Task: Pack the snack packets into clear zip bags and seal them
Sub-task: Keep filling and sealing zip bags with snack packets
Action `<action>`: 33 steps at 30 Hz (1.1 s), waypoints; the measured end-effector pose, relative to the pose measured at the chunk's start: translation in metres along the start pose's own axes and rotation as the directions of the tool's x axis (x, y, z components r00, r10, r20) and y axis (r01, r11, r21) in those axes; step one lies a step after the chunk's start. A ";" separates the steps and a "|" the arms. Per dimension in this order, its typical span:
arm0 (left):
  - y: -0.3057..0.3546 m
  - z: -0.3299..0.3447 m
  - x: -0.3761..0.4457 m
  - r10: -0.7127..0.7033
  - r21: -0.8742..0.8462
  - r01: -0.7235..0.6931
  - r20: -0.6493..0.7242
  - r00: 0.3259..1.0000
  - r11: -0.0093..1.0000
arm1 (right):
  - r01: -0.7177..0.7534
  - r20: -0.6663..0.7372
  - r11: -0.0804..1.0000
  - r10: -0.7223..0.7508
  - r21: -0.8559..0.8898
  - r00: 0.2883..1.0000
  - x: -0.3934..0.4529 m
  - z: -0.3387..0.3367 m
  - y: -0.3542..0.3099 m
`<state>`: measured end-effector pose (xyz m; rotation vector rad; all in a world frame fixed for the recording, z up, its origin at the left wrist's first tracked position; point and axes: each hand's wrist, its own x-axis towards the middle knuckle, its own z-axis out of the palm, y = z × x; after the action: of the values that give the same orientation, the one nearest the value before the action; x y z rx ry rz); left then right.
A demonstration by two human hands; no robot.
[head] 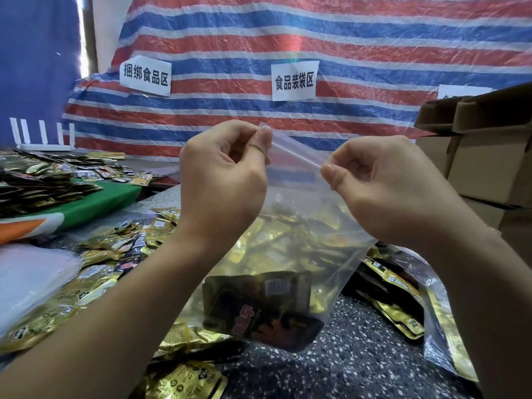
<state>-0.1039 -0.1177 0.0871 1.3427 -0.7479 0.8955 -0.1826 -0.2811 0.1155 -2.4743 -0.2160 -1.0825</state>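
Above speckled counter (pixel 359 355), zip bag (pixel 299 231) hangs upright, zipper uppermost.

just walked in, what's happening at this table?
A person is holding up a clear zip bag with both hands. The left hand pinches one end of the zip strip and the right hand pinches the other. Dark snack packets sit in the bottom of the bag. Loose gold packets cover the table below, and another filled bag lies to the right. Whether the zip is fully closed cannot be told.
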 end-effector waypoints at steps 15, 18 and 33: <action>-0.018 -0.012 0.013 -0.027 0.004 0.028 -0.158 0.987 1.000 | -0.025 0.028 0.997 0.028 -0.078 0.999 0.000 -0.012 0.013; -0.020 -0.014 0.016 -0.025 0.007 0.027 -0.172 0.985 1.000 | -0.019 0.056 0.995 0.025 -0.101 0.998 0.000 -0.016 0.012; -0.026 -0.017 0.020 -0.098 -0.008 0.098 -0.136 0.986 0.995 | 0.027 0.061 0.998 -0.023 -0.054 0.998 -0.001 -0.011 0.015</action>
<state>-0.0717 -0.0989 0.0905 1.2926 -0.5722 0.8980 -0.1859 -0.2993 0.1169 -2.5621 -0.2390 -1.0380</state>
